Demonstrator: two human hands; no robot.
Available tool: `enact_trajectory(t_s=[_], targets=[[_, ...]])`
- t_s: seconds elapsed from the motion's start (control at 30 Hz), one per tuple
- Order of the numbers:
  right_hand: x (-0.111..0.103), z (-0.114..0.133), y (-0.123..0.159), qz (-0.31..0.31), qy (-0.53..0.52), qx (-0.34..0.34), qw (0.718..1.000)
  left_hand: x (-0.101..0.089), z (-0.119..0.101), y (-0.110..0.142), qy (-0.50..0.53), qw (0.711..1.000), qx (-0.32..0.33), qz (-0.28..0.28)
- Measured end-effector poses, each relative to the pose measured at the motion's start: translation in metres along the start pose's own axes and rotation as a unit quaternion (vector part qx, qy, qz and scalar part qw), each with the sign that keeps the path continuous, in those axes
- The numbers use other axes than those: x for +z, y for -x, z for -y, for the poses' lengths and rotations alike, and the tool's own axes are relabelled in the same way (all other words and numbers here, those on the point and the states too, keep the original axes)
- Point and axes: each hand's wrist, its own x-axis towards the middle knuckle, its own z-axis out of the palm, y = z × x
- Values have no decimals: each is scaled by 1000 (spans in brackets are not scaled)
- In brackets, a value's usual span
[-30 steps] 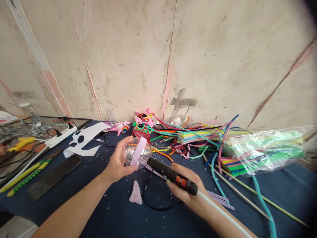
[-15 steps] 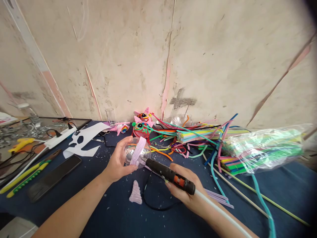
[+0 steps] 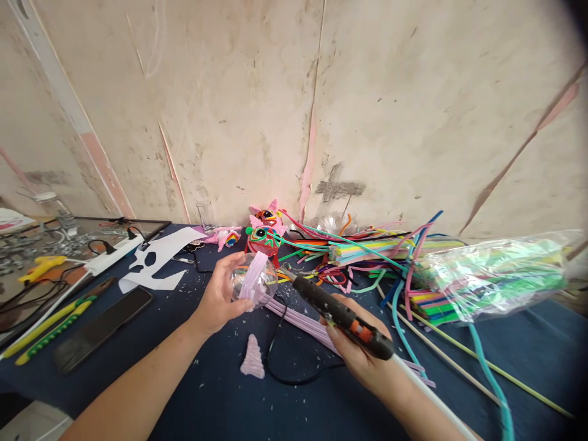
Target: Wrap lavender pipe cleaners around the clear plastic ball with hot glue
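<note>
Head view: the clear ball [image 3: 239, 278] sits in the person's left hand [image 3: 218, 300], which grasps it from its left side, thumb below and fingers curling over the upper edge. A lilac fuzzy strip [image 3: 252, 278] runs up across the ball's face, its lower end close to the thumb. To the right of the ball, the right hand [image 3: 361, 360] is wrapped around a black tool [image 3: 333, 311] with an orange part on its body; the tool's metal tip points toward the ball and stands just beside it, with a gap between. A bundle of lilac stems [image 3: 301, 321] stretches from near the ball's lower right edge toward the right, passing beneath the tool and right hand. Nearer the person than the ball, a lilac cone-shaped piece [image 3: 252, 358] lies by itself on the dark blue cloth [image 3: 220, 395]. Just behind the ball is a red and green decorated figure [image 3: 264, 240]. Well to the ball's left lie a black phone [image 3: 103, 331] and a white paper cutout [image 3: 172, 248].
</note>
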Motion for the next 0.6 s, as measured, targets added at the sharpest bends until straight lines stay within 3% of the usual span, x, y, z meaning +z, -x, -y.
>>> enact_trajectory(t_s=[0.13, 0.27, 0.33, 0.47, 0.6], targets=[[-1, -16, -3, -37, 68, 5, 997, -2, 0, -2, 17, 1000, -8, -14], [-10, -35, -15, -6, 190, 4, 982, -5, 1, -3, 36, 999, -16, -25], [-19, -42, -19, 42, 262, 13, 964, -8, 2, -4, 39, 999, -19, -30], [-39, -51, -19, 148, 397, 106, 900, -12, 5, -5, 38, 998, -23, -40], [-51, -57, -11, 240, 429, 167, 855, -13, 4, -5, 37, 997, -39, -56]])
